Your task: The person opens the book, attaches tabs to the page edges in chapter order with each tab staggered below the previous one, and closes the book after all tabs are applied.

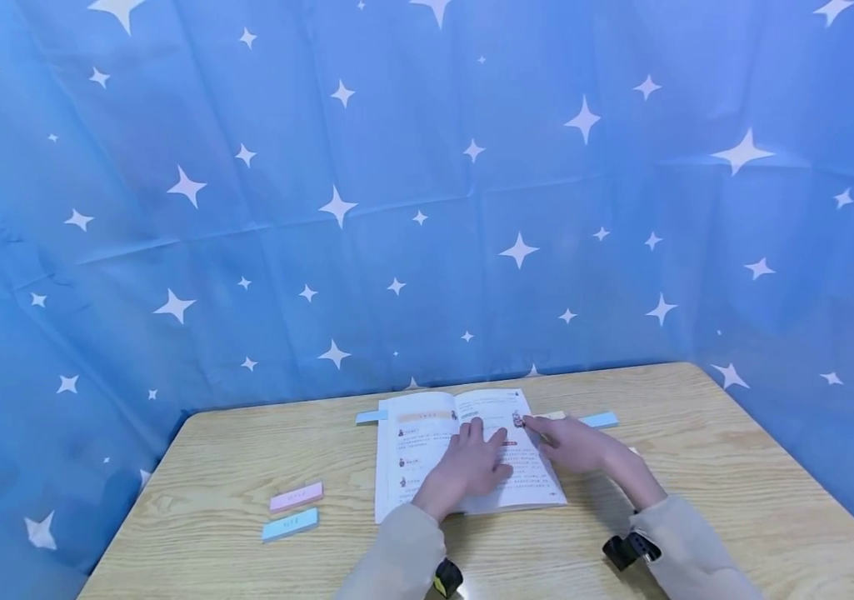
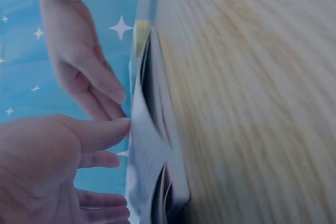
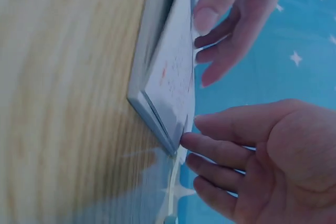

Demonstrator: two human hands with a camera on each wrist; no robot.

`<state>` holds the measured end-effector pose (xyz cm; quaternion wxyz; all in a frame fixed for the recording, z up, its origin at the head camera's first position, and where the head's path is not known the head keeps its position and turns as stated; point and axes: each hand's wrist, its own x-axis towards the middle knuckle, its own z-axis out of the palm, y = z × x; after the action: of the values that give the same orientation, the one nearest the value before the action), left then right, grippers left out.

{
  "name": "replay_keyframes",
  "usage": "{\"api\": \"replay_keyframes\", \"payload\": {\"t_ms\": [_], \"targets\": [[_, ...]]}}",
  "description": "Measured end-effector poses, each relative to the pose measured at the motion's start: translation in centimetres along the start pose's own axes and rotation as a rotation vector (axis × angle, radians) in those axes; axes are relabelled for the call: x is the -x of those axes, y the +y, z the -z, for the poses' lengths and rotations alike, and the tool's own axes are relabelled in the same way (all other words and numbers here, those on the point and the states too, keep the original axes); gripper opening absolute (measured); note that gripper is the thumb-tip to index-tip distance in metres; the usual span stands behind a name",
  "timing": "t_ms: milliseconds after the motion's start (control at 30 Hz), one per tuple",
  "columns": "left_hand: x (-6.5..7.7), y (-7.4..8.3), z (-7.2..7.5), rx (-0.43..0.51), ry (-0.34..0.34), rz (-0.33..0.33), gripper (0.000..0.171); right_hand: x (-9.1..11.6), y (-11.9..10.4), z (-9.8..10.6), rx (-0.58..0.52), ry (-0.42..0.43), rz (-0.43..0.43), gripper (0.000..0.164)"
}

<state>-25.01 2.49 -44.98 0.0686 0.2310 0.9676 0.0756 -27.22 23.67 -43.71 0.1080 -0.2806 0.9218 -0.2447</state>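
Note:
An open book (image 1: 415,479) with printed text and small pictures lies on the table. My left hand (image 1: 471,465) rests on the inner part of its right page with fingers spread; the left wrist view shows this hand (image 2: 58,166) with straight fingers against the paper. My right hand (image 1: 576,443) is at the book's right edge. In the right wrist view, the right hand's (image 3: 262,153) fingers are loosely extended, the index tip at the page edge and the thumb apart from it. The pages (image 3: 173,72) lift slightly at their edges.
A blue strip (image 1: 372,417) lies at the book's left edge, another blue strip (image 1: 600,419) beyond the right hand. A pale yellow piece (image 1: 552,415) shows partly there. Pink (image 1: 297,497) and blue (image 1: 290,526) labelled strips lie to the left. A starry blue curtain (image 1: 427,275) hangs behind the table.

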Motion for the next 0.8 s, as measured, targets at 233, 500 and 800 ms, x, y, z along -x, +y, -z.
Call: {"api": "replay_keyframes", "payload": {"t_ms": [233, 500, 800], "targets": [[3.1, -1.4, 1.1, 0.047, 0.024, -0.013, 0.055, 0.5, -1.1, -0.5, -0.019, -0.017, 0.085, 0.051], [5.8, -2.7, 1.3, 0.063, 0.015, 0.002, 0.058, 2.0, -2.4, -1.1, -0.06, -0.104, 0.087, 0.055], [8.3, -4.4, 1.0, 0.098, -0.003, 0.046, 0.062, 3.8, -2.8, -1.8, -0.004, -0.108, 0.049, 0.067]]}}
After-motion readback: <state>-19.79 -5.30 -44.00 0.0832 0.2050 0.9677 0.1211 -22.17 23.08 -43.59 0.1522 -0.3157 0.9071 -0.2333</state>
